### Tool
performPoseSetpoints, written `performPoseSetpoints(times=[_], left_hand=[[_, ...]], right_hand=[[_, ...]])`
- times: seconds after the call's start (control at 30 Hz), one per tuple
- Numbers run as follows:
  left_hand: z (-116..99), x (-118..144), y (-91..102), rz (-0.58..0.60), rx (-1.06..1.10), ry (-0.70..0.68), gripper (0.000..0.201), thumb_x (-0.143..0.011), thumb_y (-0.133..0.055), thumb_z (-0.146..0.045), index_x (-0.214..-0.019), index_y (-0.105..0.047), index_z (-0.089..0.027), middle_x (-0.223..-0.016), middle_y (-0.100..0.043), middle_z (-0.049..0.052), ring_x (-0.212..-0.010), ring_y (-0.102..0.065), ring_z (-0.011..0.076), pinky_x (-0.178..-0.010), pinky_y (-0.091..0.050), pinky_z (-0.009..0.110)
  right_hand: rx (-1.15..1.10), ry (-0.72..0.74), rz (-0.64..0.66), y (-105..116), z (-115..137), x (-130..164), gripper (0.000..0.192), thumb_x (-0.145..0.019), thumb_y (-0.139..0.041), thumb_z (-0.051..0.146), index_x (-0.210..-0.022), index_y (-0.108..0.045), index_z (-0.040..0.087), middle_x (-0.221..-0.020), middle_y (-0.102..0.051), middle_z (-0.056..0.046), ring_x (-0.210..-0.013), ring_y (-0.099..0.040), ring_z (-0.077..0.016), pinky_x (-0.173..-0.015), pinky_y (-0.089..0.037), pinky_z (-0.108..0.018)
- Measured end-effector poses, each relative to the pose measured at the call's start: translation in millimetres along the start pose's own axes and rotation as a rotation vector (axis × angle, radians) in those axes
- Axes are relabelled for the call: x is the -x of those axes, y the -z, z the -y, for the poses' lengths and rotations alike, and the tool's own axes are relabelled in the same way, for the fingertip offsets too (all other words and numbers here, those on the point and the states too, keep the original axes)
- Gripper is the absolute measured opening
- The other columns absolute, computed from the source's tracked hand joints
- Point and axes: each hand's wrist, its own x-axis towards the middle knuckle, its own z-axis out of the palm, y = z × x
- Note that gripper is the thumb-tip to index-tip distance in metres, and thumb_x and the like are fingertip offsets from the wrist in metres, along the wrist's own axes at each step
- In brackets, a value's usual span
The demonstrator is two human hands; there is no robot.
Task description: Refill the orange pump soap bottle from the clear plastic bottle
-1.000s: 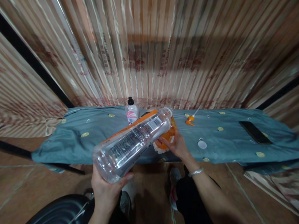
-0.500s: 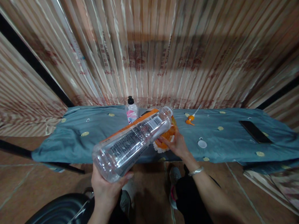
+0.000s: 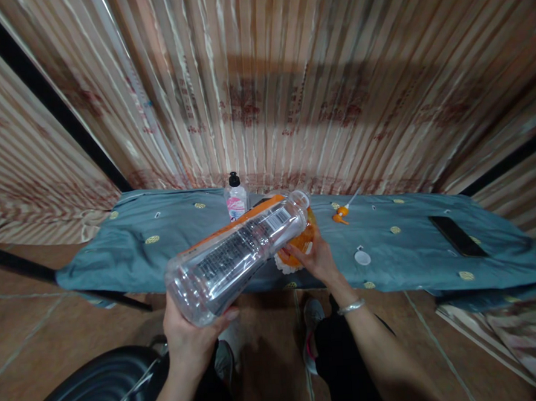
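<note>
My left hand (image 3: 192, 335) is closed around the base of a big clear plastic bottle (image 3: 244, 253) with an orange and a dark printed label. The bottle lies tilted, its open neck up and to the right. Beneath that neck, my right hand (image 3: 317, 257) grips an orange bottle (image 3: 302, 242), partly hidden by the clear one; a white scalloped edge shows at its foot. Right of them, an orange pump head (image 3: 340, 214) with a pale tube lies on the cloth. A round white cap (image 3: 363, 257) rests nearer the front.
A blue-green patterned cloth (image 3: 417, 258) covers the narrow table. Behind the clear bottle stands a small bottle with a black top (image 3: 235, 196). A dark phone (image 3: 457, 236) lies at the right. A black ribbed stool (image 3: 89, 393) is on the floor at lower left.
</note>
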Motion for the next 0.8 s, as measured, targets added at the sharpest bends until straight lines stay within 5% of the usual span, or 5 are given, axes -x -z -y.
performPoseSetpoints(times=[0.17,0.4,0.63,0.8], left_hand=[[-9,2,-3.6,-0.059,-0.010,0.002,0.090,-0.024,-0.095,-0.044,-0.101,-0.061,-0.015,-0.085,-0.073,0.006,-0.072,-0.071,0.0246,-0.064,-0.060,0.033],[-6,1,0.1,0.014,-0.051,-0.066,0.085,-0.032,-0.096,-0.039,-0.105,-0.059,-0.015,-0.089,-0.074,0.007,-0.076,-0.074,0.0268,-0.067,-0.061,0.035],[-13,2,-5.3,-0.051,-0.036,-0.016,0.086,-0.026,-0.095,-0.044,-0.100,-0.060,-0.016,-0.086,-0.073,0.005,-0.074,-0.072,0.0263,-0.066,-0.060,0.035],[-6,1,-0.4,0.006,-0.057,0.024,0.087,-0.027,-0.096,-0.044,-0.102,-0.059,-0.017,-0.087,-0.073,0.004,-0.076,-0.073,0.0268,-0.067,-0.061,0.036]], right_hand=[[-0.017,0.010,0.018,1,1,0,0.068,-0.073,-0.074,0.056,-0.125,-0.048,0.022,-0.107,-0.075,-0.011,-0.094,-0.074,-0.0320,-0.081,-0.059,-0.048],[-0.003,0.003,0.016,0,2,0,0.064,-0.073,-0.074,0.055,-0.122,-0.049,0.022,-0.104,-0.076,-0.012,-0.093,-0.073,-0.0324,-0.080,-0.059,-0.048],[-0.024,0.003,0.003,0,1,0,0.066,-0.071,-0.074,0.057,-0.121,-0.050,0.021,-0.104,-0.076,-0.011,-0.091,-0.074,-0.0319,-0.079,-0.059,-0.047],[-0.003,-0.004,0.005,0,1,0,0.069,-0.072,-0.074,0.058,-0.125,-0.049,0.021,-0.105,-0.076,-0.012,-0.093,-0.073,-0.0328,-0.080,-0.059,-0.047]])
